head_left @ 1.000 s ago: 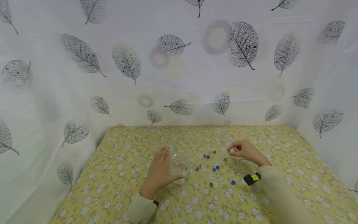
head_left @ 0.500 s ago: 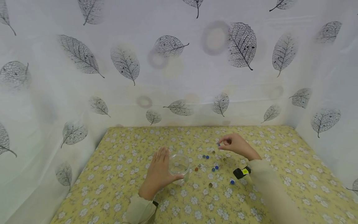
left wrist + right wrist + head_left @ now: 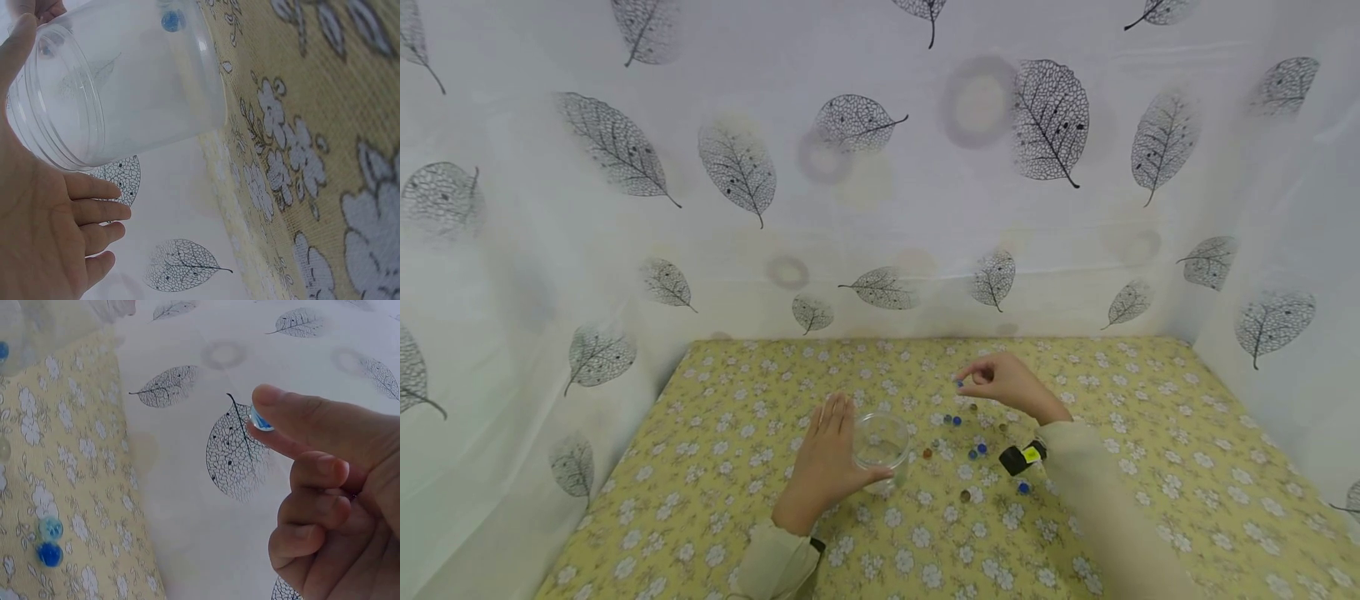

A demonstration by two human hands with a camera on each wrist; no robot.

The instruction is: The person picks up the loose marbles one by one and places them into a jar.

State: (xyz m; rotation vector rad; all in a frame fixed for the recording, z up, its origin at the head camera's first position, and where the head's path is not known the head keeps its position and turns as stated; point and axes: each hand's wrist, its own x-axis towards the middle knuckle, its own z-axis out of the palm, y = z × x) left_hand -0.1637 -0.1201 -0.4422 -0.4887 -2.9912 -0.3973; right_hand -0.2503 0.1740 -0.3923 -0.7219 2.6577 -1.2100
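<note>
A clear, wide-mouthed plastic jar stands upright on the cloth. My left hand rests against its left side, fingers straight and the thumb reaching across near the rim. To the right, my right hand is raised above the table, pinching a clear-and-blue glass marble between thumb and forefinger; its other fingers are curled in. A blue marble shows through the jar wall in the left wrist view; I cannot tell whether it lies inside or behind. Below the right hand lie a blue marble and a greenish marble.
Several more marbles lie scattered right of the jar, among them an orange marble, a brown marble and a blue marble. A yellow floral cloth covers the table. White leaf-print curtains enclose the back and sides.
My right hand has moved left toward the jar with the pinched marble, rising slightly. The left hand and the jar have stayed in place.
</note>
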